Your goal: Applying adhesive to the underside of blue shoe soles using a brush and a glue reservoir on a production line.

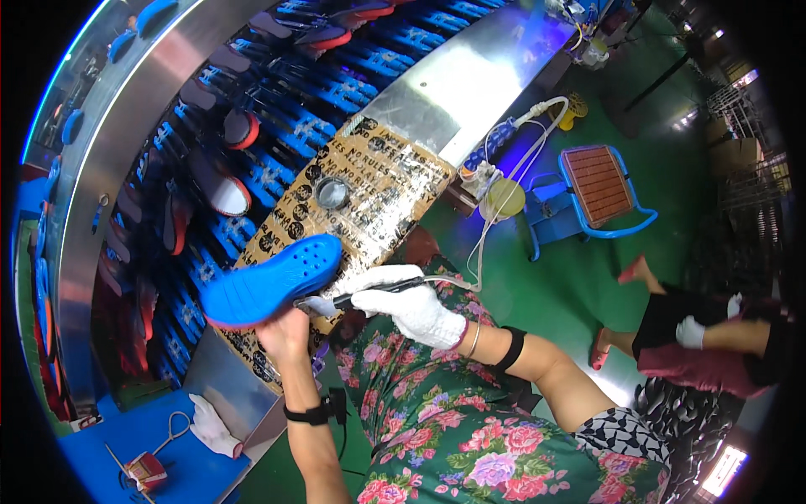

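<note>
A bright blue clog (270, 281), with small round holes in its toe, lies tilted in my bare left hand (285, 334). The fingers are closed round it from below, partly hidden by the shoe. My right hand (411, 309), in a white knit glove, is closed on a slim black-handled tool (369, 293) held like a pen. A thin pale tube or cord runs back from its rear end. The tool's flat, light-coloured tip points at the clog's lower edge near my left fingers; whether it touches, I cannot tell.
A tape-covered ledge (382, 189) beneath the shoe holds a small round dish (332, 194). Beyond it a rack (327, 92) carries many shoe parts. A white glove (213, 427) lies on the blue surface (88, 454). At right are a blue-framed chair (598, 186) and another person (697, 336).
</note>
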A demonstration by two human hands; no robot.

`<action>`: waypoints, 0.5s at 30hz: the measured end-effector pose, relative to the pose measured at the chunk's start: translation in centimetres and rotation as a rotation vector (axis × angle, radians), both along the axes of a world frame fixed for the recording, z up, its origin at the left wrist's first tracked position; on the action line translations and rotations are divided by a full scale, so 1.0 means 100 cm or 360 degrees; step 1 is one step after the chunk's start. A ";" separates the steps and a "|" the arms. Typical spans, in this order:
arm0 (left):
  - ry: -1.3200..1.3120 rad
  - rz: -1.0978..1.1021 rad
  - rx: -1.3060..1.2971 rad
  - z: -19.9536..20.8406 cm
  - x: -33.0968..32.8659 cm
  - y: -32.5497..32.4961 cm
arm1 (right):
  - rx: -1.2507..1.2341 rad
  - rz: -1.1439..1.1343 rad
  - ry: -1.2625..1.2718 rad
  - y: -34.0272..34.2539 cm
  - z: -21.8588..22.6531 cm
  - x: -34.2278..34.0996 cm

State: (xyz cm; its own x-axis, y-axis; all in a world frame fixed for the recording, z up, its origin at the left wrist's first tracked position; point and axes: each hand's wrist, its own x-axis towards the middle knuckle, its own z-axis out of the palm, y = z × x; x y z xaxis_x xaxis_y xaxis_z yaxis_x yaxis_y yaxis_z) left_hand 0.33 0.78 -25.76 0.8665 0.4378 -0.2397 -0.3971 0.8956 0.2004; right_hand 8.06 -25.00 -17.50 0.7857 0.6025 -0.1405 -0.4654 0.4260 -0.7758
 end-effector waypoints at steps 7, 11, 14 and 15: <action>-0.0026 -0.0679 0.0039 0.037 -0.083 -0.061 | 0.0001 0.0101 0.0036 0.016 -0.016 -0.004; 0.0017 -0.0622 -0.0399 0.020 -0.085 -0.089 | -0.0103 0.0090 -0.0153 0.020 -0.002 -0.003; 0.0042 -0.0595 -0.0176 0.035 -0.069 -0.113 | -0.0250 0.0056 -0.0534 0.015 0.021 0.008; 0.0038 -0.0634 -0.0031 0.039 -0.064 -0.116 | -0.0304 0.0018 -0.0730 0.014 0.029 0.011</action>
